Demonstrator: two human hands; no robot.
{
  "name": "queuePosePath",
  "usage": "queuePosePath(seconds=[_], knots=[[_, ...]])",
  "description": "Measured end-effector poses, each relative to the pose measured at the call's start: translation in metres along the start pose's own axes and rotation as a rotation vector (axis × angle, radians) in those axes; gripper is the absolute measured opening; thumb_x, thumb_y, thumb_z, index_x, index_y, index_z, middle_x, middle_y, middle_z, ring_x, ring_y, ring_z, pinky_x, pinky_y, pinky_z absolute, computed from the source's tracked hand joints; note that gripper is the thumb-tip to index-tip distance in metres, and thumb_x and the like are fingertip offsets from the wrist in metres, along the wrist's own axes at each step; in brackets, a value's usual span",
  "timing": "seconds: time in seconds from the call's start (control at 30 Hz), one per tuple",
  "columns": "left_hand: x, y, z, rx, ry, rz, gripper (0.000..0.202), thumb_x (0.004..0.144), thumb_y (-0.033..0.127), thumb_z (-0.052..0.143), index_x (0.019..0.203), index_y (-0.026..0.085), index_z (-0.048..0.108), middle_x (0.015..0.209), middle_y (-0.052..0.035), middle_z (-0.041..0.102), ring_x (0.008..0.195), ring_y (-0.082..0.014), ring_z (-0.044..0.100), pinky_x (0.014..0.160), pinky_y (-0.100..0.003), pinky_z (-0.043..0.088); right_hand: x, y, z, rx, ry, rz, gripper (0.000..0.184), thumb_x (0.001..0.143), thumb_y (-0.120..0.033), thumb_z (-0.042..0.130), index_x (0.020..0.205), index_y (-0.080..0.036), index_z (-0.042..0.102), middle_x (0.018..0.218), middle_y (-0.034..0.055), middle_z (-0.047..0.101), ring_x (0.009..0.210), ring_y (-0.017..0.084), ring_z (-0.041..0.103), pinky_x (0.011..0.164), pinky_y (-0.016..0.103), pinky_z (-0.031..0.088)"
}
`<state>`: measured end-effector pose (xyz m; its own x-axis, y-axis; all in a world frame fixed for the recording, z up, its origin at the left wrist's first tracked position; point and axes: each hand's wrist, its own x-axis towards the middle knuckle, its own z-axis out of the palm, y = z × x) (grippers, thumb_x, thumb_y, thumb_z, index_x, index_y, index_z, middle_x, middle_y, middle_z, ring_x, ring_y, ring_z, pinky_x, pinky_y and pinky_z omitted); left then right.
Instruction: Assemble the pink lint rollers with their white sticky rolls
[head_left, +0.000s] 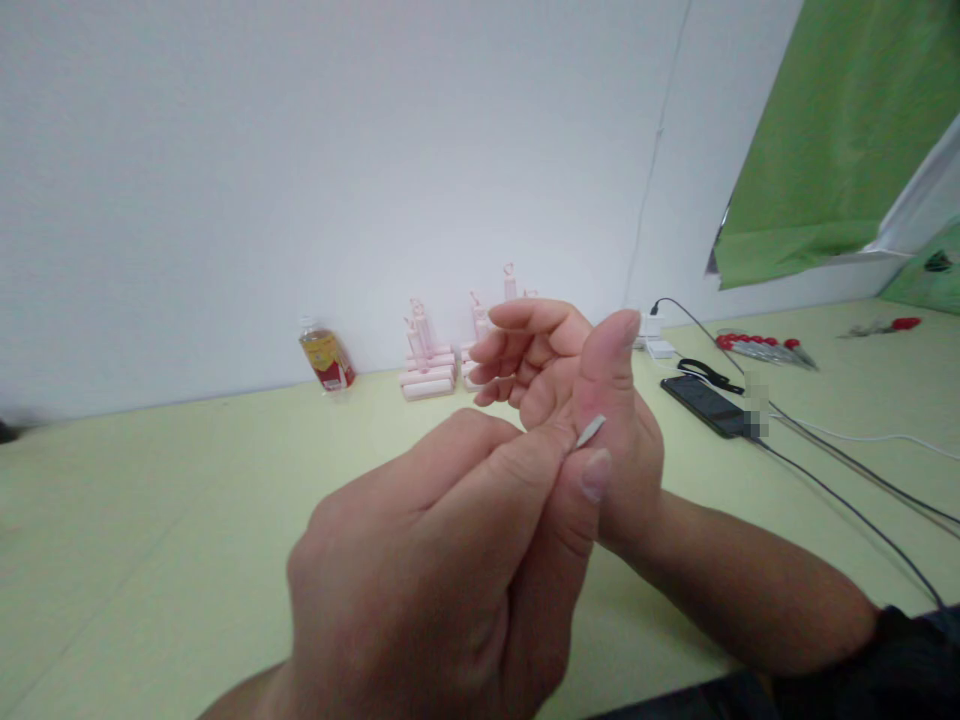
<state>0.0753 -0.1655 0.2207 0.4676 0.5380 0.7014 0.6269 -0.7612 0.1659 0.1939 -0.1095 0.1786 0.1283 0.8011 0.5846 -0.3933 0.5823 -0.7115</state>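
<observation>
In front of the camera, my left hand (pixel 442 560) is closed in a pinch, thumb against index finger. A small flat strip (pixel 590 432), pale grey-white with a slanted tip, sticks out between them; the rest of it is hidden by the fingers. Just behind it, my right hand (pixel 570 370) is raised with its thumb up and its fingers loosely curved and apart. I see nothing held in the right hand. The strip's tip lies in front of the base of the right thumb; whether it touches the skin I cannot tell.
Against the wall stand a bottle (pixel 327 358) with a yellow-red label and several pale pink pieces (pixel 426 377). Rightward on the yellow-green table (pixel 150 520) lie a black phone (pixel 703 405), cables, a white charger (pixel 651 330) and several red-ended clear items (pixel 765 348).
</observation>
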Motion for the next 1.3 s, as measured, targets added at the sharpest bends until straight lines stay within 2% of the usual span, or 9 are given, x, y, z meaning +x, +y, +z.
queuePosePath(seconds=[0.13,0.33,0.47,0.67,0.77,0.87,1.3], knots=[[0.0006,0.0008,-0.0003,0.052,-0.005,0.020,0.015,0.089,0.017,0.063,0.076,0.021,0.071,0.067,0.0033,0.065,0.056,-0.0089,0.061,0.054,-0.020,0.053,0.0031,0.0101,-0.0030,0.019,-0.028,-0.058,0.052,0.096,-0.069,0.036,0.108,-0.028,0.066,0.097,0.0070,0.066,0.090,0.024,0.063,0.078,0.043,0.054],[-0.0001,0.0011,0.0041,0.108,0.022,0.037,0.021,0.091,0.018,0.058,0.074,0.021,0.070,0.069,0.0020,0.067,0.061,-0.0100,0.063,0.054,-0.021,0.050,0.0026,0.0106,-0.0043,0.020,-0.050,-0.055,0.052,0.095,-0.070,0.036,0.109,-0.030,0.066,0.098,0.0067,0.065,0.091,0.023,0.062,0.079,0.042,0.053],[-0.0018,0.0016,0.0064,0.113,0.038,0.050,0.021,0.092,0.018,0.056,0.081,0.023,0.074,0.074,0.0020,0.070,0.063,-0.0104,0.063,0.055,-0.021,0.050,0.0019,0.0089,-0.0034,0.023,-0.043,-0.052,0.053,0.095,-0.071,0.036,0.108,-0.029,0.066,0.096,0.0068,0.065,0.091,0.023,0.062,0.079,0.043,0.053],[-0.0019,0.0023,0.0069,0.043,0.019,0.033,0.023,0.092,0.015,0.056,0.085,0.024,0.076,0.081,0.0003,0.074,0.069,-0.0108,0.066,0.063,-0.020,0.054,0.0011,0.0080,-0.0034,0.045,-0.054,-0.058,0.050,0.095,-0.068,0.037,0.108,-0.030,0.068,0.096,0.0071,0.066,0.090,0.024,0.062,0.079,0.045,0.052],[-0.0019,0.0021,0.0074,0.009,0.044,0.020,0.023,0.092,0.015,0.057,0.079,0.023,0.075,0.078,-0.0006,0.073,0.067,-0.0110,0.066,0.061,-0.019,0.054,0.0006,0.0081,-0.0034,0.055,-0.062,-0.051,0.049,0.095,-0.067,0.038,0.108,-0.030,0.067,0.096,0.0068,0.066,0.091,0.025,0.062,0.080,0.046,0.052],[-0.0022,0.0024,0.0080,-0.001,0.059,0.010,0.021,0.090,0.014,0.059,0.082,0.023,0.076,0.077,-0.0002,0.073,0.066,-0.0111,0.065,0.058,-0.019,0.053,-0.0004,0.0076,-0.0024,0.051,-0.055,-0.045,0.048,0.094,-0.067,0.038,0.107,-0.031,0.068,0.096,0.0065,0.065,0.091,0.025,0.063,0.080,0.046,0.052],[-0.0021,0.0032,0.0086,-0.043,0.056,-0.011,0.020,0.090,0.014,0.059,0.080,0.022,0.075,0.079,-0.0004,0.074,0.068,-0.0108,0.066,0.062,-0.019,0.055,-0.0011,0.0062,-0.0011,0.050,-0.048,-0.035,0.048,0.094,-0.066,0.036,0.107,-0.033,0.068,0.097,0.0060,0.066,0.091,0.026,0.063,0.078,0.045,0.053]])
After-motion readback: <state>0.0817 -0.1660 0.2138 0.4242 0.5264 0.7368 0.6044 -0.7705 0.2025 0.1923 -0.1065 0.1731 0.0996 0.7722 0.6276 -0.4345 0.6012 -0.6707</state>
